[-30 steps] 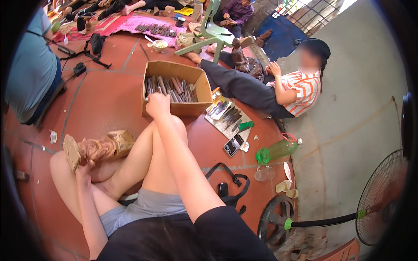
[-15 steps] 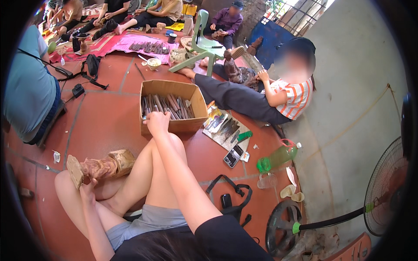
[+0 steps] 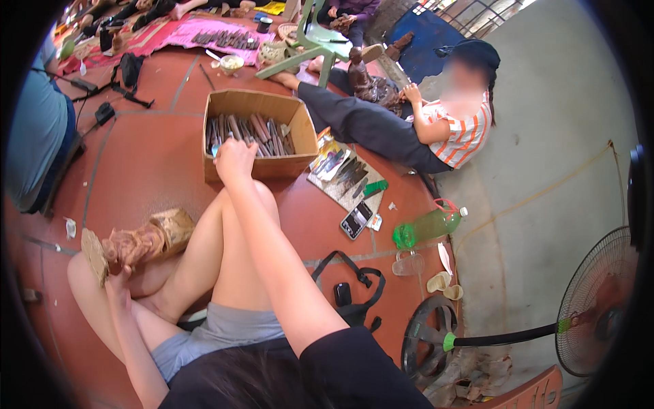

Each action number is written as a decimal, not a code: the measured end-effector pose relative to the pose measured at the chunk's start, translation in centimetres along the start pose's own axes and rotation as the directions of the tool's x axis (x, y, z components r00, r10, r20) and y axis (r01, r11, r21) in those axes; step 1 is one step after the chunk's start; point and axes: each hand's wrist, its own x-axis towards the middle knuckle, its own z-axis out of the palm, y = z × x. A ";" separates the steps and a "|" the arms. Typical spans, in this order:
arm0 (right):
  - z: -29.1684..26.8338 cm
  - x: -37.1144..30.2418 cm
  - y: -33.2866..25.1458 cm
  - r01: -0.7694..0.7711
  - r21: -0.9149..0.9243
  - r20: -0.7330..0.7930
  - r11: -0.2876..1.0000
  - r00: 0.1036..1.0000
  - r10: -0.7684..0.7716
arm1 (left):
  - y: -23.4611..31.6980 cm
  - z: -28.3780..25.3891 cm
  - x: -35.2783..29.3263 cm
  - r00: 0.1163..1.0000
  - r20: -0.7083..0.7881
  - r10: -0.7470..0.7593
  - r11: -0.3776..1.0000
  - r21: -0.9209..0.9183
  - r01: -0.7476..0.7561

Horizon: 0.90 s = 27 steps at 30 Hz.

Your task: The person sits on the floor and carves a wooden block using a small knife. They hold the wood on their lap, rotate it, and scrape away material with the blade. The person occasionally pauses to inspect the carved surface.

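A partly carved wooden figure [image 3: 139,244] lies across my left leg, its flat base toward the left and a rougher block at the other end. My left hand [image 3: 119,283] grips it from below, near the base; the figure hides some of the fingers. My right arm reaches forward to an open cardboard box [image 3: 269,167] full of carving chisels [image 3: 262,135]. At the near left rim of the box, my right hand [image 3: 235,161] is closed, fingers curled down. Something small and bluish shows beside its fingertips, too small to name.
Right of the box, a board [image 3: 349,178] bears dark tools, beside a phone [image 3: 356,220]. A green bottle [image 3: 426,228], a strapped black bag [image 3: 357,310] and a standing fan [image 3: 596,300] are on the right. A seated co-worker [image 3: 460,129] holds a dark carving [image 3: 371,88].
My view has tipped downward, so the scene sits higher and slightly left. My right hand stays at the box rim with a small shift of its fingers; my left hand keeps the figure.
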 end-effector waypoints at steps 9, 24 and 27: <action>0.1 0.4 0.0 0.076 -0.108 -0.011 0.991 0.997 -0.078 | -0.1 0.7 1.2 1.000 -0.026 0.005 1.000 0.001 -0.005; -0.2 0.2 0.1 0.044 -0.075 0.046 0.996 0.998 -0.040 | 0.3 0.6 0.3 0.999 -0.041 0.026 0.999 0.027 -0.025; -0.2 0.5 -0.1 0.054 -0.052 0.065 0.997 0.997 -0.051 | 0.7 0.4 0.1 0.998 -0.063 0.018 1.000 0.026 -0.017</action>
